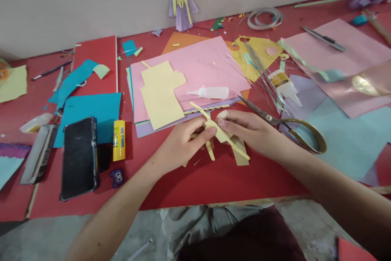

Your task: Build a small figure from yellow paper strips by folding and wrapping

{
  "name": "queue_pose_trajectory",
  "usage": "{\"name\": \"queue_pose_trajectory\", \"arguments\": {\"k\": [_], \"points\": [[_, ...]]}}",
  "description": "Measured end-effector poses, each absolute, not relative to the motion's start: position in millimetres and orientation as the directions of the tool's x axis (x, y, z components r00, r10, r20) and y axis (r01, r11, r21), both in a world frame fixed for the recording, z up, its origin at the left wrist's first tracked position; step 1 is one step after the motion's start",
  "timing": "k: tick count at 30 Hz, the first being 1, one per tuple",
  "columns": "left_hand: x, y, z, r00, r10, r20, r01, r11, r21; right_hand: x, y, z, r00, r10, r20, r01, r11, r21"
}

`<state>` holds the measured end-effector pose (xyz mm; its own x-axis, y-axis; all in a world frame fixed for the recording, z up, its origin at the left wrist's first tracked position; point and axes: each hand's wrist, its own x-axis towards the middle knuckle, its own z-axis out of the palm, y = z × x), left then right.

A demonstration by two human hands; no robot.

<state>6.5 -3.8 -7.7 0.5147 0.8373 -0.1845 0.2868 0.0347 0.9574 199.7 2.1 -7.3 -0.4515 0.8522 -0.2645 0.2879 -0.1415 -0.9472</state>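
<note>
Both hands hold a small pale-yellow paper figure (222, 134) with thin rolled limbs, above the front of the red table. My left hand (193, 137) pinches its left side between thumb and fingers. At the other side, my right hand (241, 126) has its fingers closed on the paper; a ring shows on one finger. A thin rolled strip sticks out toward the lower right. Behind the hands lie a white squeeze bottle (214, 92) and cut pale-yellow card (161, 94) on pink sheets (195, 61). Scissors (275, 120) lie just beyond my right hand.
On the left are a phone (79, 159), a glue stick (119, 141) and a knife box (39, 153). A purple paper figure (181, 6) leans on the wall. To the right are a glue bottle (285, 86), thin wires (259, 71) and a craft knife (325, 39).
</note>
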Motion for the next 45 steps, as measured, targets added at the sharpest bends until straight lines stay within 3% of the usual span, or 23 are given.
{"name": "queue_pose_trajectory", "arguments": {"k": [8, 19, 31, 38, 45], "points": [[6.5, -5.8, -6.7, 0.510, 0.849, -0.139, 0.537, -0.188, 0.822, 200.6, -2.3, -10.1, -0.449, 0.879, -0.160, 0.440, 0.062, -0.896], [6.5, -4.5, -10.5, 0.522, 0.848, -0.093, 0.501, -0.217, 0.838, 200.9, -1.3, -13.0, -0.464, 0.875, -0.137, 0.487, 0.123, -0.865], [7.0, -5.3, -7.9, 0.508, 0.859, -0.068, 0.439, -0.190, 0.878, 200.6, -0.4, -12.5, -0.455, 0.880, -0.138, 0.441, 0.088, -0.893], [6.7, -5.6, -8.1, 0.501, 0.862, -0.069, 0.491, -0.218, 0.843, 200.7, -2.0, -10.6, -0.441, 0.887, -0.136, 0.431, 0.076, -0.899], [5.6, -5.5, -7.8, 0.494, 0.866, -0.070, 0.476, -0.203, 0.856, 199.1, -0.3, -9.1, -0.443, 0.869, -0.219, 0.297, -0.089, -0.951]]}}
